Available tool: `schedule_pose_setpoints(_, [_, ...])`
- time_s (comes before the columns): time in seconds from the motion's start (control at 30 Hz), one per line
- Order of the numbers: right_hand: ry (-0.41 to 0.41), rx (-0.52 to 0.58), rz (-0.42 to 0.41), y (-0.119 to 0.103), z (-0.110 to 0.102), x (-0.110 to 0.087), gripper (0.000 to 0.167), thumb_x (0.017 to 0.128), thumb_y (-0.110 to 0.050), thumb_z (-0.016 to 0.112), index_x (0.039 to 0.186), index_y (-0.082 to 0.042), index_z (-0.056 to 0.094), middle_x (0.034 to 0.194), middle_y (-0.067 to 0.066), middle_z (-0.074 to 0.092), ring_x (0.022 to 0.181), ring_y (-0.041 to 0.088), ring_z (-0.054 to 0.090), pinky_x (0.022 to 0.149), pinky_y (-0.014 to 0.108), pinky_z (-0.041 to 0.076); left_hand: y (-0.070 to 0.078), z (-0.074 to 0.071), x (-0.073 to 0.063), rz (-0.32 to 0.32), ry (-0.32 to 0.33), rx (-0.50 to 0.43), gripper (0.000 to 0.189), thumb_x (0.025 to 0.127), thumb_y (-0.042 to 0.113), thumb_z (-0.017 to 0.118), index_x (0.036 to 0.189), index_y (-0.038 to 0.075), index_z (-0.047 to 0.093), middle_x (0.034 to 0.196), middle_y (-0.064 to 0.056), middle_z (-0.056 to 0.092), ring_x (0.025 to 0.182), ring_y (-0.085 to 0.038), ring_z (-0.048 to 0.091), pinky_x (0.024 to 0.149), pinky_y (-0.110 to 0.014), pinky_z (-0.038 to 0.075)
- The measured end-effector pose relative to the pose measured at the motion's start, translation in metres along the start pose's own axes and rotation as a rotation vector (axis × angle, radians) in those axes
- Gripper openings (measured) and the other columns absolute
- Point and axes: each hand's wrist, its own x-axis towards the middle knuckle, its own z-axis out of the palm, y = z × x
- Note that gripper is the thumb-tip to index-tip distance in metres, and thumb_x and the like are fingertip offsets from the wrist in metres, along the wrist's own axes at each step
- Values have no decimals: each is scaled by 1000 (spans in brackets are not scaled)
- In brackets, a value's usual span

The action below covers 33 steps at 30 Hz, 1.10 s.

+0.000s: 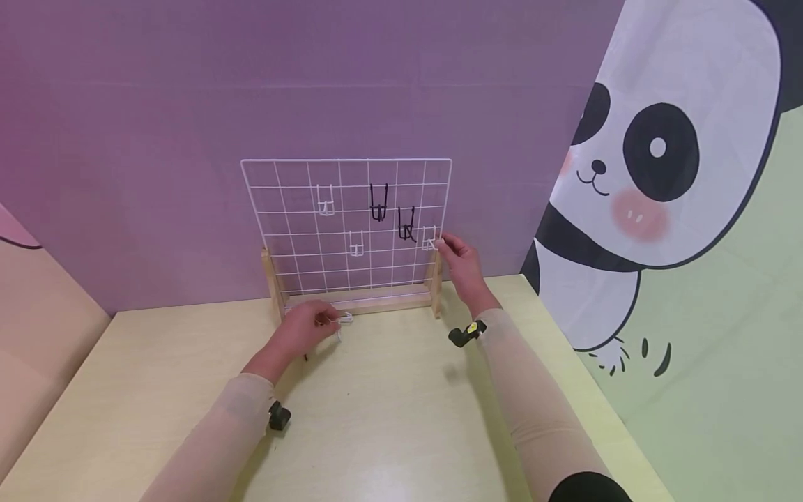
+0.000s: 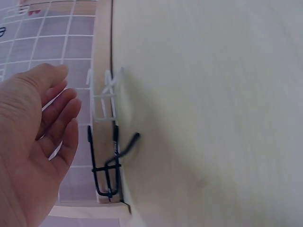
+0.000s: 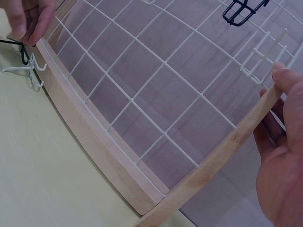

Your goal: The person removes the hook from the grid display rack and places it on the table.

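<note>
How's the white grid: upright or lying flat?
Upright: the white grid rises from the wooden stand, with hooks hanging on it.

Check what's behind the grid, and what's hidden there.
Mostly purple wall, seen through the gaps in the grid. The hooks cover small patches. Low down, the wooden base hides the area right behind it; can't tell what's there.

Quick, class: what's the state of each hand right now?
Left hand: open, holding nothing.
Right hand: holding the slim, pale wooden upright post.
</note>
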Motion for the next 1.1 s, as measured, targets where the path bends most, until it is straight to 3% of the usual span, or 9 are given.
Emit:
schedule_pose_setpoints(0.2, [-9, -2, -13, -1, 1, -1, 40, 113, -23, 68, 146, -2, 67, 143, 14, 69, 132, 23, 62, 123, 42, 46, 15, -9, 4, 3, 150, -68, 11, 104, 9, 77, 113, 3, 78, 107, -11, 77, 101, -31, 72, 94, -51, 62])
schedule_pose_setpoints(0.4, [-22, 12, -35, 2, 0, 0, 38, 113, -19, 66, 145, 1, 65, 140, 14, 69, 125, 18, 62, 122, 40, 46, 33, -20, 9, -8, 306, -173, 10, 105, 7, 74, 112, 2, 76, 107, -13, 74, 101, -30, 69, 91, -42, 59])
schedule_pose_setpoints(0.8, [-15, 9, -10, -2, 1, -3, 39, 114, -23, 66, 146, -1, 66, 141, 13, 69, 132, 22, 61, 125, 41, 44, 59, -37, 21, -45, 477, -335, 23, 106, 14, 75, 124, 0, 72, 120, -14, 71, 110, -28, 66, 91, -24, 55])
schedule_pose_setpoints(1.1, [-20, 20, -13, -1, 3, -2, 37, 114, -22, 66, 145, -2, 66, 137, 9, 69, 130, 21, 61, 125, 42, 43, 80, -57, 38, 30, 658, -399, 24, 105, 14, 77, 123, -2, 72, 116, -13, 71, 103, -21, 64, 88, -23, 53])
